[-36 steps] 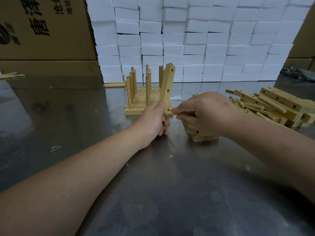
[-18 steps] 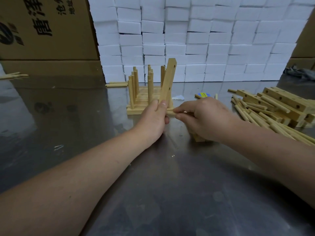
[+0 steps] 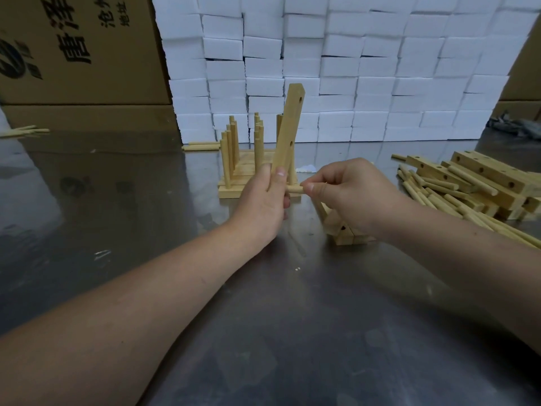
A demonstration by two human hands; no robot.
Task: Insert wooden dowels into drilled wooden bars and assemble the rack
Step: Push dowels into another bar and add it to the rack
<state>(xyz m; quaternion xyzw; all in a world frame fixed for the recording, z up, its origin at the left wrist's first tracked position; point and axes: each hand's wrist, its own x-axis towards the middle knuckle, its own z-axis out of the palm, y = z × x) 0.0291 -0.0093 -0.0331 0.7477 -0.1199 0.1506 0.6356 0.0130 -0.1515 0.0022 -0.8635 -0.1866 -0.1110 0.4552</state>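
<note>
A pale drilled wooden bar (image 3: 289,133) is clasped near its lower end by the left hand (image 3: 260,200) and held nearly upright over the middle of the shiny metal worktop (image 3: 292,317), while a short round wooden dowel (image 3: 293,189) is pinched by the right hand (image 3: 351,194), its free end against the bar. Just behind, flat bars set with upright dowels (image 3: 231,174) are stacked, and a loose heap of bars and dowels (image 3: 468,186) is spread along the right edge.

Pale matt wood bar (image 3: 288,133), dowels (image 3: 433,197); glossy scuffed metal table (image 3: 292,332); brown cardboard box (image 3: 82,48).
</note>
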